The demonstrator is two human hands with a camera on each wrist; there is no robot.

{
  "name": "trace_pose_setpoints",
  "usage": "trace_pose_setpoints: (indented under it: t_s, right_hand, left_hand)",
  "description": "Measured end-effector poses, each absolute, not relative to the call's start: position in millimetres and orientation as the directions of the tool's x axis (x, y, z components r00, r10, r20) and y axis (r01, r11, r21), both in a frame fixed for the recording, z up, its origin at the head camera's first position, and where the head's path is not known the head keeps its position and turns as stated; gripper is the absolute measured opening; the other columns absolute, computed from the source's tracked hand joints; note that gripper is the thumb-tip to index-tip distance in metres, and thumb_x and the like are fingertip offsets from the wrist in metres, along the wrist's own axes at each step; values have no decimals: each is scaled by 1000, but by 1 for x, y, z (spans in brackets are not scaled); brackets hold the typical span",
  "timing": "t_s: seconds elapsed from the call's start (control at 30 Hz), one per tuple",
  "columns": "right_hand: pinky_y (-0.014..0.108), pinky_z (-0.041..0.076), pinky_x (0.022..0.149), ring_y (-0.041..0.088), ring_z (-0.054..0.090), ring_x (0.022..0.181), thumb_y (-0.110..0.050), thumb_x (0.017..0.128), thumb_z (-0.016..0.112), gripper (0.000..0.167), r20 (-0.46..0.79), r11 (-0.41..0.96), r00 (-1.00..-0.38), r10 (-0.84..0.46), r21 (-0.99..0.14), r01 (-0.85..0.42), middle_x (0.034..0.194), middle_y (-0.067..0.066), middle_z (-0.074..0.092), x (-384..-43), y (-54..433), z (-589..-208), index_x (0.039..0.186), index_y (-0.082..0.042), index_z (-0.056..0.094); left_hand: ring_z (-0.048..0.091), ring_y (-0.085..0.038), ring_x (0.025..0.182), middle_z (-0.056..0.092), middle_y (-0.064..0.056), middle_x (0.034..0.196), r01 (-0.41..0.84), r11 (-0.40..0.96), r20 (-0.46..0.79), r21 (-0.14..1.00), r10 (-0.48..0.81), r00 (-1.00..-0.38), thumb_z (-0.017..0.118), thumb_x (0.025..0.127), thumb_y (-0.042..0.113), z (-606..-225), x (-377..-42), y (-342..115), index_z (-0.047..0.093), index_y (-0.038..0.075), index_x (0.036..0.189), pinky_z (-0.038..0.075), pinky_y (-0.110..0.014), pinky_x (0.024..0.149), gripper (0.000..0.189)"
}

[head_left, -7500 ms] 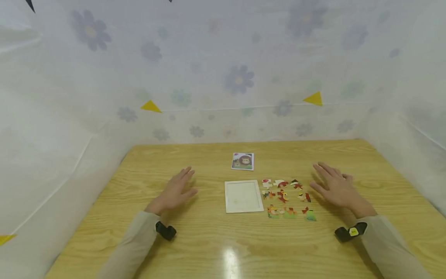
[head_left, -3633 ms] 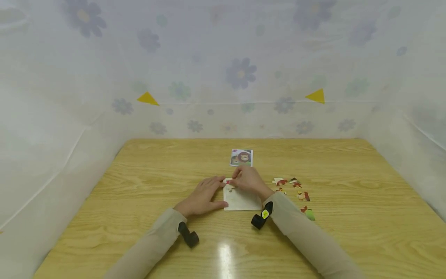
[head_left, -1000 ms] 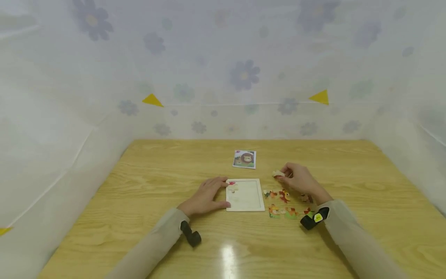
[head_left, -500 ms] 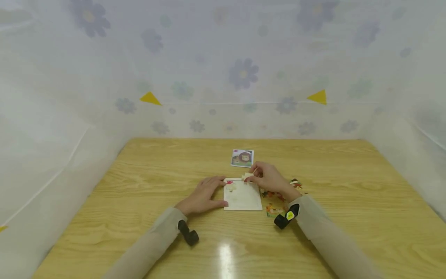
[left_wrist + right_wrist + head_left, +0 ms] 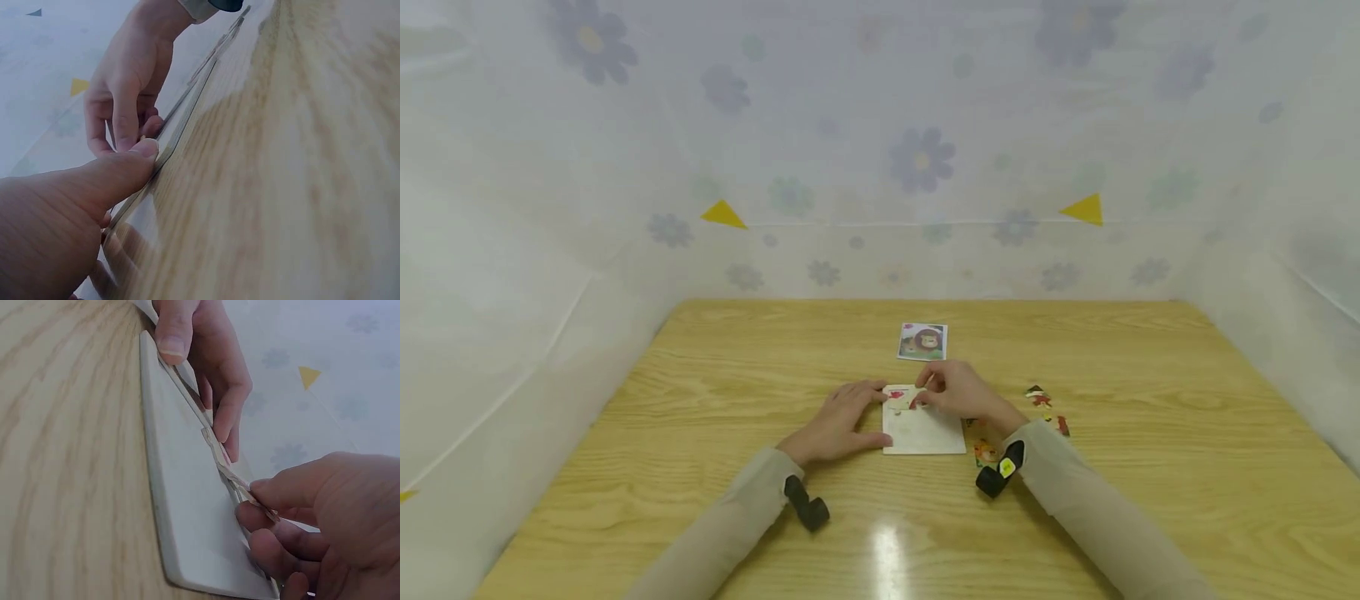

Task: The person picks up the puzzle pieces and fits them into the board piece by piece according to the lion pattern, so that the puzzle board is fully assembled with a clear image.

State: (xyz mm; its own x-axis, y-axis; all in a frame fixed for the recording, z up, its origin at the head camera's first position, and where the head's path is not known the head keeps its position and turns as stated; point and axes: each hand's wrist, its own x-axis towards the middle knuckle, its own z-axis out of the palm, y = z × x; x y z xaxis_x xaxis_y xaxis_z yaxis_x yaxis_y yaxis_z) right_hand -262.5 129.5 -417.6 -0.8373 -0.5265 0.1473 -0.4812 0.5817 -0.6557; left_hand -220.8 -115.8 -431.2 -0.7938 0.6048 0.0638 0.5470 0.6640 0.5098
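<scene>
A square white puzzle tray lies on the wooden table. My left hand steadies its left side, fingertips near the far corner and thumb on the rim lower down. One jigsaw piece with a pink patch sits in the tray's far left corner. Over the tray's far edge, my right hand pinches a second, red-and-cream jigsaw piece between thumb and fingers. That piece is tilted, right beside the first one, as the right wrist view shows. My right hand partly covers it in the head view.
Several loose jigsaw pieces lie right of the tray, some hidden by the right wrist and its black camera. A lion picture card lies behind the tray. White flowered sheeting encloses the wooden table.
My right hand has picked up the second piece from the right of the tray and brought it left beside the first piece. My left hand has stayed at the tray's left side.
</scene>
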Motion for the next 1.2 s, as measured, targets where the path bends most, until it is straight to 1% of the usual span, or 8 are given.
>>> trace_pose_setpoints:
  t_s: [0.1, 0.27, 0.43, 0.63, 0.73, 0.9, 1.03, 1.2]
  right_hand:
    - [20, 41, 51, 5, 51, 55, -10, 85, 71, 9, 119, 595, -842, -527, -655, -465, 64, 0, 63, -263, 127, -417, 90, -5, 66]
    - [21, 39, 46, 7, 48, 47, -9, 84, 69, 6, -30, 651, -890, -455, -693, -309, 56, -2, 56, -264, 123, -410, 88, -8, 66]
    - [22, 39, 49, 9, 48, 50, -14, 84, 72, 5, -109, 707, -910, -400, -668, -231, 59, -1, 58, -264, 118, -403, 84, -11, 68]
    - [21, 38, 48, 8, 48, 49, -14, 83, 74, 8, -80, 732, -926, -368, -639, -236, 60, 0, 62, -262, 113, -399, 78, -9, 70]
    - [20, 36, 47, 7, 45, 47, -13, 81, 75, 10, -32, 751, -936, -351, -606, -261, 57, -1, 60, -258, 110, -398, 75, -8, 69]
    - [21, 32, 50, 10, 43, 52, -15, 78, 79, 18, 57, 784, -938, -343, -533, -319, 56, -2, 57, -255, 107, -399, 66, -7, 66]
    - [21, 33, 50, 10, 44, 52, -19, 77, 81, 25, 75, 775, -934, -349, -537, -333, 55, -1, 56, -255, 108, -403, 63, -8, 63]
    - [22, 36, 52, 11, 49, 57, -23, 79, 80, 25, 29, 771, -951, -308, -578, -268, 64, 1, 59, -259, 109, -410, 70, -9, 63]
  left_hand:
    - [23, -31, 145, 32, -7, 156, 546, 664, 61, 511, 606, -793, 66, 88, 47, -431, -221, -116, 48, 11, 137, 15, -56, 116, 63]
    - [23, -30, 145, 32, -6, 156, 553, 662, 65, 506, 609, -790, 65, 89, 48, -431, -222, -115, 48, 11, 137, 16, -55, 115, 63]
    - [23, -31, 145, 32, -8, 156, 551, 661, 61, 509, 611, -789, 66, 88, 47, -431, -222, -115, 48, 10, 136, 16, -56, 115, 63]
    - [23, -32, 145, 32, -8, 155, 551, 660, 63, 511, 610, -790, 66, 88, 46, -432, -221, -116, 48, 9, 135, 17, -56, 115, 62]
    - [23, -31, 145, 32, -7, 156, 550, 657, 59, 516, 613, -787, 66, 88, 46, -433, -221, -116, 48, 10, 135, 17, -57, 115, 62]
    - [23, -31, 145, 31, -7, 156, 552, 656, 59, 515, 616, -786, 66, 89, 46, -433, -222, -115, 48, 10, 136, 16, -57, 115, 62]
    - [22, -31, 145, 31, -7, 156, 547, 663, 55, 511, 610, -791, 65, 89, 46, -432, -222, -116, 48, 10, 137, 16, -56, 115, 63]
    - [21, -30, 146, 30, -6, 157, 541, 668, 45, 510, 608, -793, 65, 89, 47, -432, -223, -117, 47, 11, 138, 15, -56, 116, 63]
